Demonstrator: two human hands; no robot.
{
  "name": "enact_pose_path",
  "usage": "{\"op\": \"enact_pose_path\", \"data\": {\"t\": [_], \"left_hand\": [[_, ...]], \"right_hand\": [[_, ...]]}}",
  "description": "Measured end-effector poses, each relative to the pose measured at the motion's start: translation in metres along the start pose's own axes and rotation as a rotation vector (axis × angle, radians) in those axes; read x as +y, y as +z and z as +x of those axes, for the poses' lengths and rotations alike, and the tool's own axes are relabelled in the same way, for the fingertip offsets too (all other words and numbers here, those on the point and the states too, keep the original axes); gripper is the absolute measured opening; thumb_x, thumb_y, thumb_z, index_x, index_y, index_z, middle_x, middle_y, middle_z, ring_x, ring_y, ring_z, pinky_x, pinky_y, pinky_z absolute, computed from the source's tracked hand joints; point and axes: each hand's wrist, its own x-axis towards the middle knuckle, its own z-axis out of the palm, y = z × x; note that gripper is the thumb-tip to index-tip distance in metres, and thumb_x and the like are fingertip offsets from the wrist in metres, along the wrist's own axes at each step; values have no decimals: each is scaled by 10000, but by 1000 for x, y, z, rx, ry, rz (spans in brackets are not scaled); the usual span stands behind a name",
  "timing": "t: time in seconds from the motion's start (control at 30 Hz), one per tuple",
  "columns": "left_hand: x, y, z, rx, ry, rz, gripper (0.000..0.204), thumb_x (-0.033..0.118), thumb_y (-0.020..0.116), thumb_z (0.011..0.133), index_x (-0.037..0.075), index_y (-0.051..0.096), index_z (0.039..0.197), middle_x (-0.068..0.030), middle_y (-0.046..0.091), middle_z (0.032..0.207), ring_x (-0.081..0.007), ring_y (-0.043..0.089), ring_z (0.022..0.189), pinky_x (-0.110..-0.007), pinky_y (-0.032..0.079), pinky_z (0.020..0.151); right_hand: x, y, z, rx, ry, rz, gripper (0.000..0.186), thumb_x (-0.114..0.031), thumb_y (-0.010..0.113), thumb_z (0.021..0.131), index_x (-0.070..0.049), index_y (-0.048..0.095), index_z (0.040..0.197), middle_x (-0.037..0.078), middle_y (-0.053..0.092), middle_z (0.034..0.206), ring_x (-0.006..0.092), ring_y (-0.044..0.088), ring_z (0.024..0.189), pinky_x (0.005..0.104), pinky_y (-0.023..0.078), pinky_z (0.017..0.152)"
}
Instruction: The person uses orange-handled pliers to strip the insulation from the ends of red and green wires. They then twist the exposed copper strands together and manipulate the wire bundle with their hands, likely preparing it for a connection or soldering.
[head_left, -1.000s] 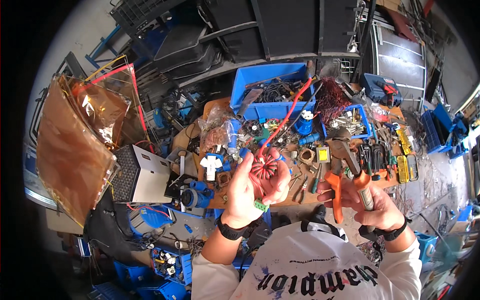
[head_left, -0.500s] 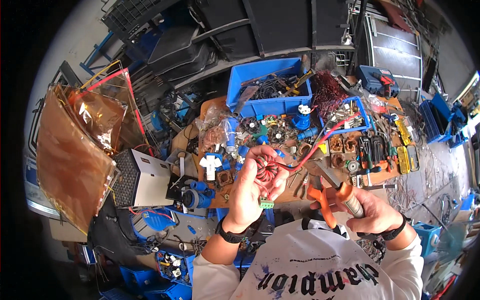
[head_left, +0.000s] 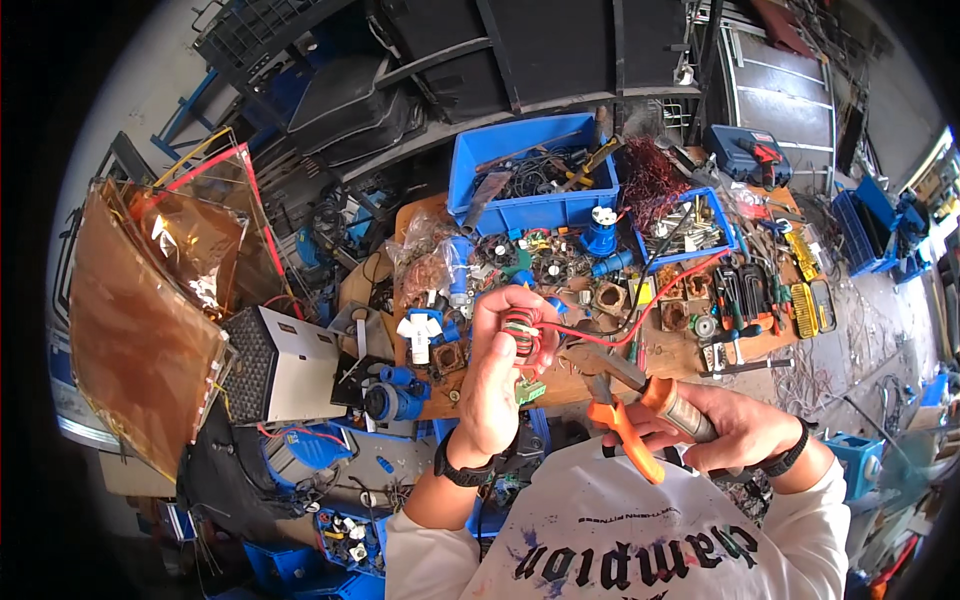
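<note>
My left hand [head_left: 492, 390] grips a coil [head_left: 522, 330] of red and dark wire, its fingers curled round it. A small green terminal board [head_left: 530, 392] hangs beneath the coil, and red and black leads [head_left: 658, 298] trail off to the right. My right hand [head_left: 730, 430] is closed on two tools: orange-handled pliers [head_left: 628, 440] and a larger tool with a pale, round handle [head_left: 678, 410]. Their metal heads point up-left toward my left hand, a short distance right of the coil. The far end of the larger tool's head is partly lost among the clutter.
A crowded wooden bench [head_left: 580, 375] bears fittings, hand tools, a blue crate [head_left: 530, 215] of cables and a blue tray [head_left: 640, 250] of metal parts. Copper-coloured sheets [head_left: 140, 330] stand at left beside a white equipment case [head_left: 290, 370]. Blue bins [head_left: 345, 560] lie low at left.
My left hand has turned the coil onto its side, and the red lead now trails rightward rather than upward. My right hand has moved down and left with the tools, nearer my left hand.
</note>
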Motion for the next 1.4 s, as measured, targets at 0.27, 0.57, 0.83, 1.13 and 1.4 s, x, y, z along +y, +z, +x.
{"op": "enact_pose_path", "data": {"t": [0.27,0.57,0.83,1.13,1.4], "left_hand": [[0,-7,-3,7,8,144,462,412,354,992,34,401,1253,-134,562,1107,-198,599,1014,-314,500,808],[-1,-2,-3,74,223,538,476,433,286,1019,42,505,1180,-72,599,987,-76,483,734,-205,397,639],[0,0,1,137,-18,297,461,414,261,1040,55,543,1103,-19,574,915,-32,481,719,-176,389,601],[-4,5,5,135,-207,229,436,438,295,1034,89,554,1059,32,555,859,-8,456,682,-168,361,536],[-3,6,4,73,-50,447,385,395,329,1035,78,542,1086,31,491,883,-34,426,712,-186,379,640]], "right_hand": [[-12,8,6,-27,53,118,793,88,499,708,14,252,1458,119,445,1366,176,420,1266,333,312,1078],[-16,0,9,-82,50,164,696,85,508,776,44,270,1429,135,458,1345,192,428,1267,355,363,1057],[-12,-3,5,-62,115,111,614,48,541,875,31,276,1428,145,474,1338,203,454,1258,338,405,1026],[-15,-8,1,-106,111,260,667,-23,589,863,30,249,1435,177,486,1337,242,494,1234,376,416,1029],[-23,-7,4,-99,155,347,796,-24,577,774,43,167,1452,237,447,1379,335,488,1259,456,439,1012]]}}
